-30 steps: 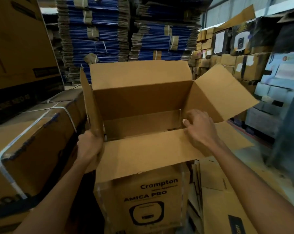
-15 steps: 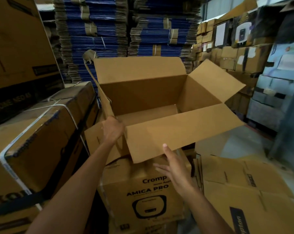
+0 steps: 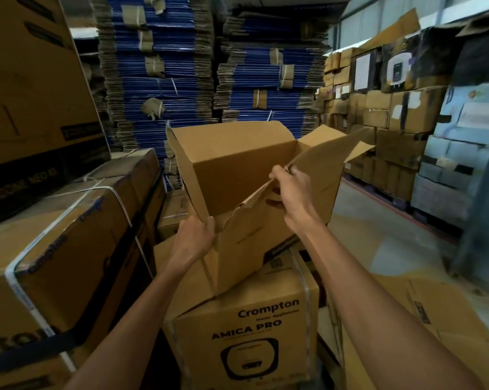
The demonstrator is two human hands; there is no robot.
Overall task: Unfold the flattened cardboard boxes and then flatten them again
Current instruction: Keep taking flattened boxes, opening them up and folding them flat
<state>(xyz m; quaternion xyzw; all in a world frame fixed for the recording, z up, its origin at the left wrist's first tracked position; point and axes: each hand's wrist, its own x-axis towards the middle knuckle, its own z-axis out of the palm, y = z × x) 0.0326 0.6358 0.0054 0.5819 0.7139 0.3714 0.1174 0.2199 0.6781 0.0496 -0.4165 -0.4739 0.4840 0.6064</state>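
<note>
We are logging: plain brown open carton (image 3: 232,170); brown printed carton (image 3: 198,356) carrying black lettering and a black appliance outline; blue flattened stacks (image 3: 164,80) showing tan edges; white strapping (image 3: 102,189) crossing a brown bundle (image 3: 69,235).

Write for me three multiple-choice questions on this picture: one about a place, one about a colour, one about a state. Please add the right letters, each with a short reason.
1. What is just below the open box that the person holds?
A. a printed box
B. a wooden chair
C. a metal cart

2. What colour are the stacks of flat cardboard at the back?
A. red
B. blue
C. green

3. What are the hands doing?
A. both hang free
B. only one holds the open box
C. both grip the open box

Answers:
1 A: the printed box, marked AMICA PRO, sits under it.
2 B: the faces of the stacks show blue between brown edges.
3 C: the left hand grips the lower edge and the right hand grips a flap.
</note>
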